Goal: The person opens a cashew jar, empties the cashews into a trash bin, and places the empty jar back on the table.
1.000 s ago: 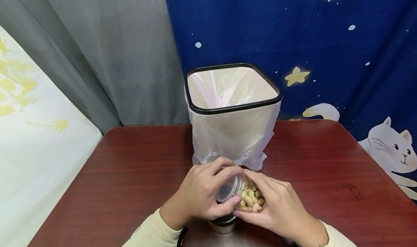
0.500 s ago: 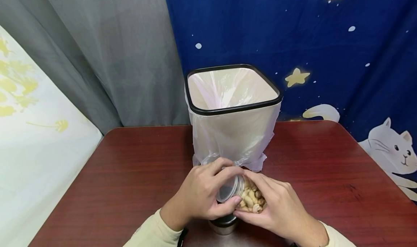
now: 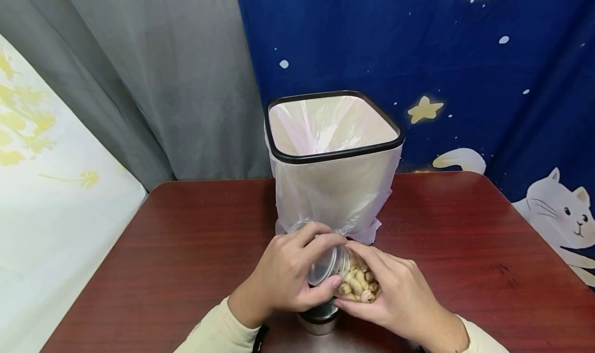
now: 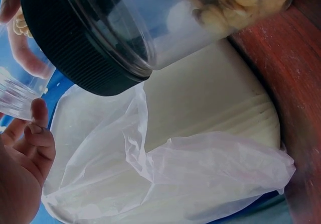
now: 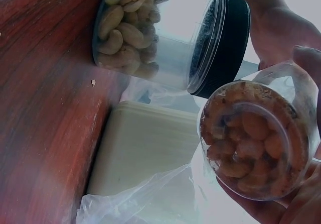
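Note:
Tilted on its side, a clear plastic jar of cashews [image 3: 359,281] lies between both hands, its ringed mouth end turned left. My right hand [image 3: 402,286] grips the filled end, and in the right wrist view the jar's round base [image 5: 253,143] faces the camera. My left hand [image 3: 285,273] curls fingers and thumb round the mouth end. Below them a second jar stands upright on the table, partly hidden by the hands; its black ribbed lid [image 4: 83,38] and cashews inside [image 5: 125,38] show in the wrist views.
Behind the hands stands a cream bin with a black rim [image 3: 334,157], lined with a thin pinkish plastic bag [image 4: 225,166]. The dark red table [image 3: 209,234] reaches to grey and blue curtains at its back. A small crumb [image 5: 93,83] lies on the tabletop.
My left thumb and fingers have shifted slightly left and up along the jar's mouth end. My right hand and the upright jar stay nearly where they were.

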The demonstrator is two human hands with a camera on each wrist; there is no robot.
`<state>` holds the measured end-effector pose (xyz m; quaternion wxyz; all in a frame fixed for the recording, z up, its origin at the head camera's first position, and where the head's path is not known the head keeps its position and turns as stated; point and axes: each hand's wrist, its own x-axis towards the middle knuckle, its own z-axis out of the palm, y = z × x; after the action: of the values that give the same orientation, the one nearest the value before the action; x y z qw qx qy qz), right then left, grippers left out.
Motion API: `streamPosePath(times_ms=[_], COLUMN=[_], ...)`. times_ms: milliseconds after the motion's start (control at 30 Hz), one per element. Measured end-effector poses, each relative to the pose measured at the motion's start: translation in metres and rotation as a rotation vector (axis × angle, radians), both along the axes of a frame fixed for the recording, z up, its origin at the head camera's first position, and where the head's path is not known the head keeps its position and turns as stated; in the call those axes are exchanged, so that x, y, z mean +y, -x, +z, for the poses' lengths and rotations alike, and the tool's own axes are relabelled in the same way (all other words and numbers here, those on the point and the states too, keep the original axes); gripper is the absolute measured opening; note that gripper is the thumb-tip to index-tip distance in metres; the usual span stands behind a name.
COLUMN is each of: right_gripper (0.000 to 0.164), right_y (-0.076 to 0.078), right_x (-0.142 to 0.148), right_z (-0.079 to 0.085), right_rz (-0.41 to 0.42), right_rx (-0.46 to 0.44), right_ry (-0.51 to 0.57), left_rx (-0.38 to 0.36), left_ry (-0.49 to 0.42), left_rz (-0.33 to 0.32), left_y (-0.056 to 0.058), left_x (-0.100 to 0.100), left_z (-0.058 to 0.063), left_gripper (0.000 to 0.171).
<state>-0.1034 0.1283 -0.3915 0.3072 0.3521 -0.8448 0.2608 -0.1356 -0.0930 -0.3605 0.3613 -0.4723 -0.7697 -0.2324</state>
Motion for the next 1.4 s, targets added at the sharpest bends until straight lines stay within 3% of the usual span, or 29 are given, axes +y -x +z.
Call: streamPosePath(times_ms=[633,1400], right_gripper=[0.076,0.076], right_y=[0.0001,0.0033], right_x=[0.0013,0.0047], right_z=[0.0019,0.0043], right_rz=[-0.007,-0.032], right_rx=[-0.009,-0.016], right_ry=[0.02,0.041], left_rx=[0.014,0.005], left_ry=[-0.052,-0.029], left_rz=[-0.099,-0.096], left_y=[0.0029,0.0042], left_x=[-0.0002,-0.0037], left_z=[0.0027,0.0039], left_gripper=[0.042,0.046])
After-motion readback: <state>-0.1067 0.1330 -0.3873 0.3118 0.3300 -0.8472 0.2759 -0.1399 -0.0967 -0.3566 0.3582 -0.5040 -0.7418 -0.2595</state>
